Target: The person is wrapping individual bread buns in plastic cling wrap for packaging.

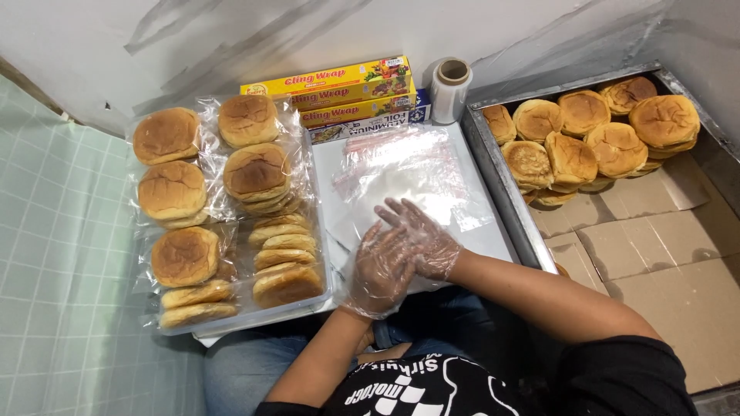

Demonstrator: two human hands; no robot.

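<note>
Near edge: person's lap in blue jeans (247, 370) and a black top w/ white print (408, 393). Both hands in thin clear plastic gloves, pressed together over the front of a white board (493, 239). Left hand (380, 270) w/ fingers up, loosely spread, holding nothing that shows. Right hand (422, 239) laid across it, fingers splayed wide, tips touching the stack of clear plastic bags (405, 173) just beyond; can't tell if it pinches a bag.

Left of the hands: clear plastic tray (324, 296) w/ round brown burger buns in clear wrap (223, 208), some flat in two columns, some stacked on edge at the near end. Tray sits on pale green checked cloth (54, 254).

Right of the board: metal tray (501, 185) lined w/ brown cardboard (647, 246), loose unwrapped brown buns (593, 135) piled at its far end, near part bare.

Far side, against the white wall (92, 46): yellow film-wrap boxes (339, 88) stacked, a blue foil box (370, 123) under them, and a roll of clear film on a cardboard core (450, 88) standing upright just right of the boxes.
</note>
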